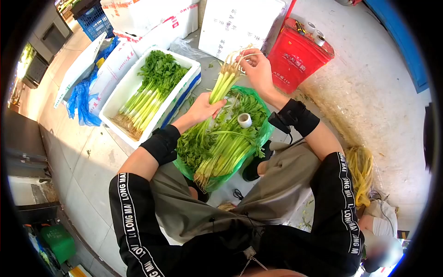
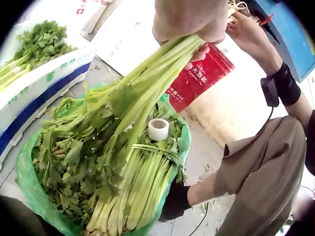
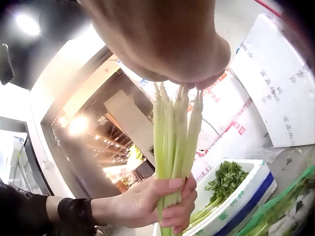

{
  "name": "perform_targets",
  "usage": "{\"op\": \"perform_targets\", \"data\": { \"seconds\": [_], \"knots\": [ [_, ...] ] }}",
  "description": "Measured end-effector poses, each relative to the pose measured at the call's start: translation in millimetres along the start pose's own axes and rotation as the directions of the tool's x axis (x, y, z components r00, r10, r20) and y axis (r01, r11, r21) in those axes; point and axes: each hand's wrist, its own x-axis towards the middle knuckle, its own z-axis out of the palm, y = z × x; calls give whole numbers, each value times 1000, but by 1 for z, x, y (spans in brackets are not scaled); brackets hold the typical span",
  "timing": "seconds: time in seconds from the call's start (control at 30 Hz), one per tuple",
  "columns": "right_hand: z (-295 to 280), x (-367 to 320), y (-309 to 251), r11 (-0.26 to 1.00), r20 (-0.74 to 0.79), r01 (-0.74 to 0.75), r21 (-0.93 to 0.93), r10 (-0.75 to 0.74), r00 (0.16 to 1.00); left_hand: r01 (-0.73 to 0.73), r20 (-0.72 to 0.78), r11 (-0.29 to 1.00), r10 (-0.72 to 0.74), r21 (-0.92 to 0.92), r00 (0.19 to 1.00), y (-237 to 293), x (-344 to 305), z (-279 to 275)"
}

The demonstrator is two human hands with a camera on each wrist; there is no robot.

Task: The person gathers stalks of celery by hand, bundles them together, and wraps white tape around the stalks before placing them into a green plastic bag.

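Observation:
A bunch of green leafy stalks is gripped around its middle by the left hand, root ends up. At the roots, the right hand has its fingers bent around a few pale roots in the head view. The right wrist view shows the left hand wrapped round the pale stalks, while the right hand hides the root tips. Below lies a green plastic bag holding more stalks, with a white tape roll on top.
A white foam box of bundled greens stands at the left. Behind are more foam boxes and a white lid. A red bin with tape rolls on top stands right of the hands. Yellow netting hangs at the right.

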Motion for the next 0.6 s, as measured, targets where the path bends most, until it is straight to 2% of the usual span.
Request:
{"op": "perform_targets", "data": {
  "seconds": [0.03,0.1,0.2,0.3,0.4,0.6],
  "knots": [
    [-1,0,-1,1000,0,0,0,0,1000,4,-5,1000,-4,0,1000,1,0,1],
    [-2,0,-5,979,26,-176,104,174,984,8,-11,1000,-8,0,1000,1,0,1],
    [-1,2,-2,970,38,-202,134,199,979,-5,-17,1000,6,27,1000,-1,0,0],
    [-2,7,8,958,100,-209,196,192,976,5,-4,1000,-5,-8,1000,-3,-1,0],
    [-4,6,7,960,145,-210,183,185,972,-1,-5,1000,1,-18,1000,-5,-2,-1],
    [2,2,3,974,130,-157,161,136,982,-1,10,998,1,-70,1000,-4,-3,3]
  ]
}}
